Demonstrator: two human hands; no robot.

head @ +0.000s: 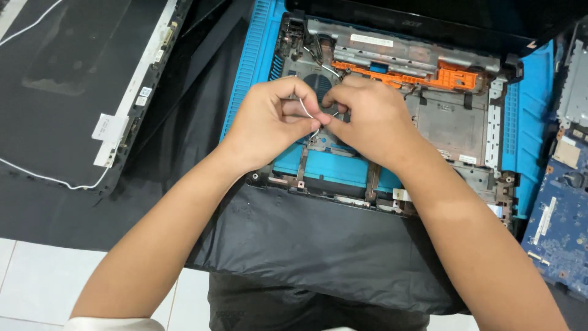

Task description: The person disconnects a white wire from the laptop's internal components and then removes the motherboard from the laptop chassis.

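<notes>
Nearest the camera, a black plastic sheet (318,245) is draping over the worktop edge, above pale floor tiles (37,276). On the sheet, one stripped laptop base shell (453,122) is lying on a blue ribbed mat (254,55).

Both hands are working over the shell's left half, covering the round fan grille (318,83). The left hand (269,119) is pinching a thin white wire (307,112) between thumb and forefinger; the right hand (367,119) is pinching the same wire just beside it, fingertips touching. The wire is looping between the two hands, over the shell interior.

Inside the shell, one orange plastic bracket (441,76) is running along the far edge.

To the right, one blue circuit board (560,220) is lying. To the left, one dark display lid (73,92) is lying flat, with a white cable (55,179) trailing along its edge.
</notes>
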